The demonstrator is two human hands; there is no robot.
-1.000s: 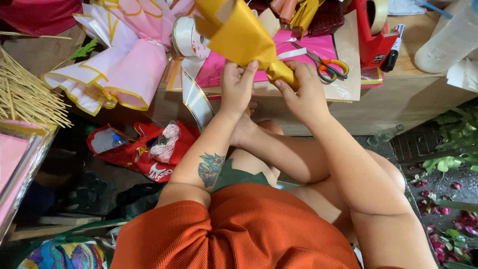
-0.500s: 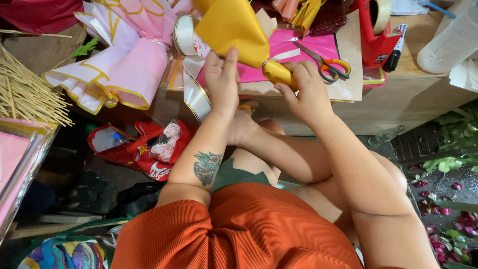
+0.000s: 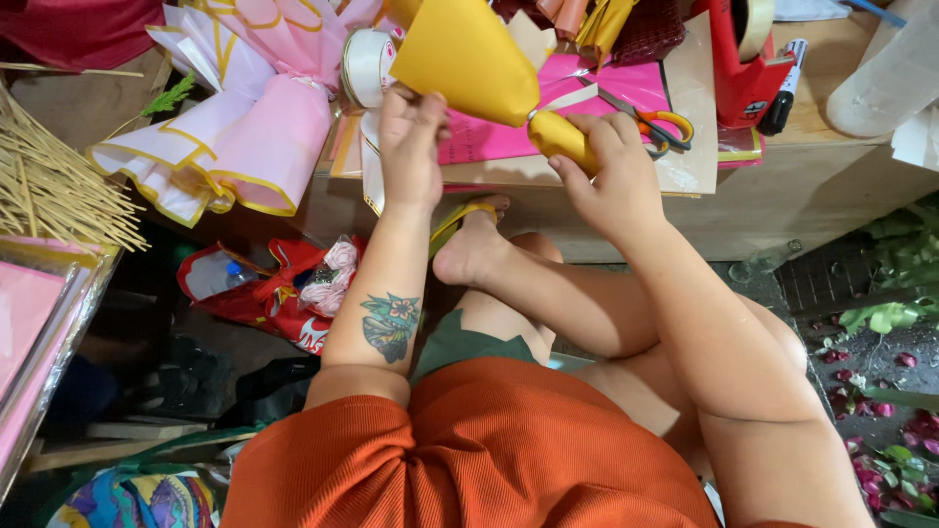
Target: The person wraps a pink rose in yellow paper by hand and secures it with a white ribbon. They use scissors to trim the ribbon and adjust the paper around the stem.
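Broadly, we read this as the rolling stage of shaping a paper cone, and we go from the biggest thing down.

- The wooden worktop (image 3: 782, 186) runs across the upper right of the frame and bears most of the clutter.
- A pink wrapping bundle (image 3: 264, 137) with yellow edging lies at the upper left, well apart from both hands.
- The yellow paper cone (image 3: 460, 54) sits at top centre, raised above the worktop, its wide mouth pointing up and left and its narrow end running down to the right.
- A pink sheet (image 3: 499, 137) lies flat on the worktop beneath the cone.
- Our right hand (image 3: 611, 181) is wrapped around the cone's narrow end, fingers pressed together on the twisted yellow paper.
- Our left hand (image 3: 411, 147) reaches up to the cone's lower edge with its fingertips curled against the paper; the thumb is hidden, so we cannot tell whether it pinches or only steadies.
- A red tape dispenser (image 3: 738, 68) stands at the upper right.
- A white ribbon roll (image 3: 367, 64) sits just beside the left hand.
- Orange-handled scissors (image 3: 646, 117) lie just beside the right hand.
- In our judgement, fixing the shape calls for the narrow end to be held tight while one hand is freed for tape or ribbon.
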